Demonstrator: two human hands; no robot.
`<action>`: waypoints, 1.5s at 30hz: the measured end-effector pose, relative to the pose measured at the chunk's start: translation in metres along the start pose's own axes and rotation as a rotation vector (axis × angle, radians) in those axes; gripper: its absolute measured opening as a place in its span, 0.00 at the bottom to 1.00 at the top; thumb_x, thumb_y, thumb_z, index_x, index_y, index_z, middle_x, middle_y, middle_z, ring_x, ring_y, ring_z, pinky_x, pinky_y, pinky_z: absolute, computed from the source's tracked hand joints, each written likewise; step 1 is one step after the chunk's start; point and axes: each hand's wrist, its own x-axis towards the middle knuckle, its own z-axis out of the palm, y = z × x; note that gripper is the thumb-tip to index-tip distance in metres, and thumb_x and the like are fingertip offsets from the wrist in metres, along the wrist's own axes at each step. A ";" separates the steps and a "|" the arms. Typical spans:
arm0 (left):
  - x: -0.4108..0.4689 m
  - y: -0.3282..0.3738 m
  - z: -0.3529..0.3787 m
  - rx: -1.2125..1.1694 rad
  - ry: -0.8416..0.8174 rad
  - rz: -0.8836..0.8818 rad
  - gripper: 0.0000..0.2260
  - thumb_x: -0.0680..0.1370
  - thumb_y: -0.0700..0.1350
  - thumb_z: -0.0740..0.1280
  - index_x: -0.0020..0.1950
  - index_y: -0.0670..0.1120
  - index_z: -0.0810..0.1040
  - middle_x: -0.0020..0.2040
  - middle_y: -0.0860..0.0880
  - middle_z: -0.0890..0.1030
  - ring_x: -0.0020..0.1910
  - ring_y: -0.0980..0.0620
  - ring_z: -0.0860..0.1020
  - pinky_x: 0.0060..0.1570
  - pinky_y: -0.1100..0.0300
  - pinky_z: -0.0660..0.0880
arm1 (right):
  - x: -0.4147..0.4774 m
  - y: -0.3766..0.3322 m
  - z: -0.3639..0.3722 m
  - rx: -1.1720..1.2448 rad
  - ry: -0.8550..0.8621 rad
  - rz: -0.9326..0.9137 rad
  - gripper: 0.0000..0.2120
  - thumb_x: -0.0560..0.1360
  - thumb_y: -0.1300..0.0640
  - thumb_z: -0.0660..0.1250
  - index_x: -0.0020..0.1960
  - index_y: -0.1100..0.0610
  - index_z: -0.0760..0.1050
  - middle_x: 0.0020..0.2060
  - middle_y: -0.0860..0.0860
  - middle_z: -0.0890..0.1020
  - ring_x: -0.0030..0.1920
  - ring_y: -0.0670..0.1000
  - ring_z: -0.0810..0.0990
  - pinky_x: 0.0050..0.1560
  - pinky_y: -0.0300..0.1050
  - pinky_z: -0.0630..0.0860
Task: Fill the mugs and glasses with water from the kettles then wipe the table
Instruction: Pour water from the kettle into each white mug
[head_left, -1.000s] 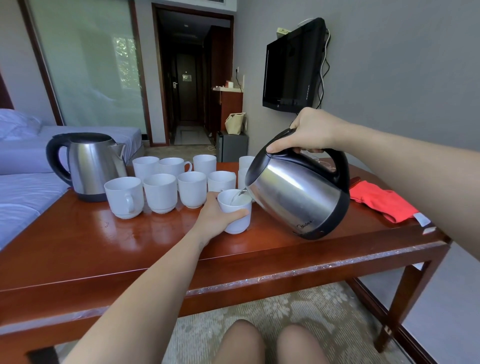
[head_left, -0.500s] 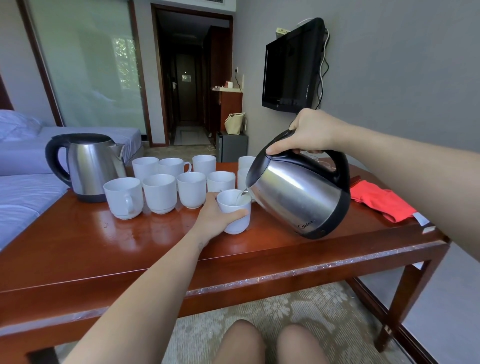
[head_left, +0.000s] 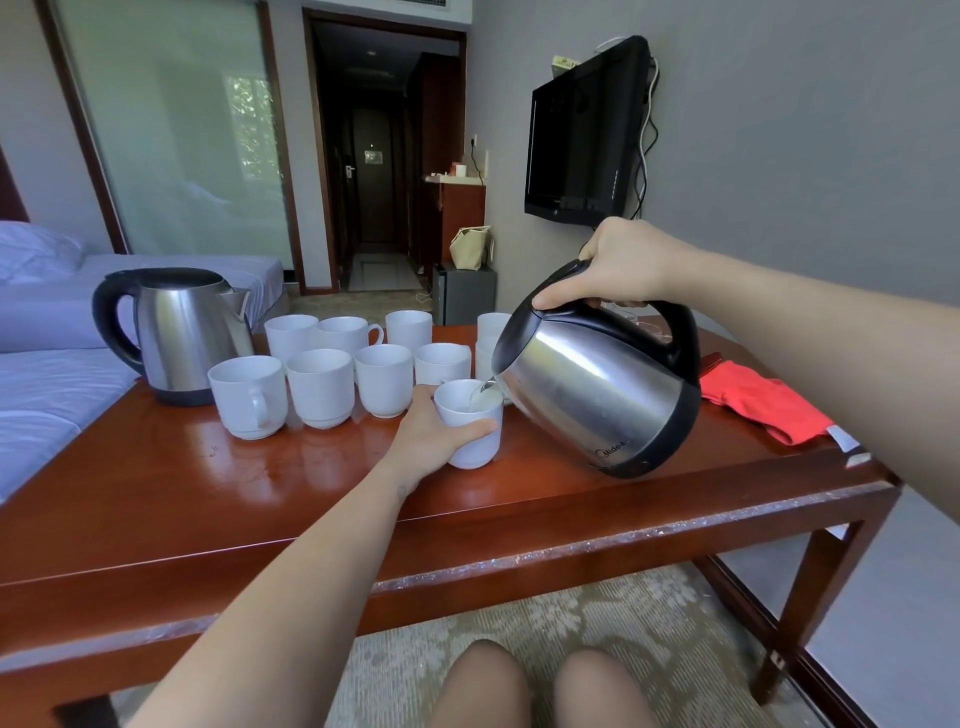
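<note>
Left fingers (head_left: 467, 429): curled round the near mug (head_left: 480, 451), thumb across its front and the other fingers behind. The left hand (head_left: 428, 449) steadies it.
Right fingers (head_left: 558, 297): wrapped round the black handle of the tilted kettle (head_left: 597, 384). The right hand (head_left: 626, 265) carries its whole weight.
Near mug: stands on the table (head_left: 260, 493), in front of the others and directly under the spout.
Tilted kettle: held clear of the tabletop, spout lowered to the mug's rim, a thin stream running in.
Step in hand: pouring into one mug, probably early in the filling.
Next move: level the kettle before the water nears the rim, then bring another mug under the spout.
Other mugs (head_left: 320, 387): seven white ones in two rows, between the two kettles.
Second kettle (head_left: 182, 332): upright at the far left of the table, no hand on it.
Red cloth (head_left: 758, 405): lies at the right end of the table, likely meant for the wiping.
Hard to make out: the water level in the near mug, and whether the other mugs hold anything.
Hidden: two pale vessels behind the tilted kettle; I cannot tell whether they are mugs or glasses.
</note>
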 end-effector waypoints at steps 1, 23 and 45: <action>0.001 -0.001 0.000 -0.001 -0.001 0.000 0.38 0.64 0.58 0.80 0.68 0.50 0.67 0.62 0.54 0.74 0.61 0.54 0.75 0.60 0.53 0.77 | 0.000 0.000 0.000 0.002 0.000 -0.001 0.27 0.63 0.34 0.78 0.32 0.58 0.75 0.16 0.45 0.68 0.19 0.46 0.63 0.32 0.44 0.62; -0.003 0.004 0.000 -0.017 0.043 -0.032 0.39 0.59 0.61 0.81 0.64 0.51 0.69 0.60 0.54 0.76 0.59 0.55 0.77 0.61 0.50 0.77 | -0.016 0.075 0.043 0.527 0.269 0.229 0.27 0.61 0.36 0.79 0.35 0.61 0.79 0.26 0.54 0.75 0.22 0.48 0.68 0.33 0.43 0.65; 0.006 -0.004 0.002 0.144 0.042 -0.040 0.45 0.53 0.68 0.81 0.64 0.50 0.72 0.59 0.53 0.79 0.57 0.54 0.79 0.57 0.49 0.79 | -0.026 0.106 0.073 0.059 0.331 0.200 0.23 0.77 0.40 0.65 0.55 0.60 0.77 0.51 0.59 0.80 0.55 0.62 0.76 0.52 0.52 0.72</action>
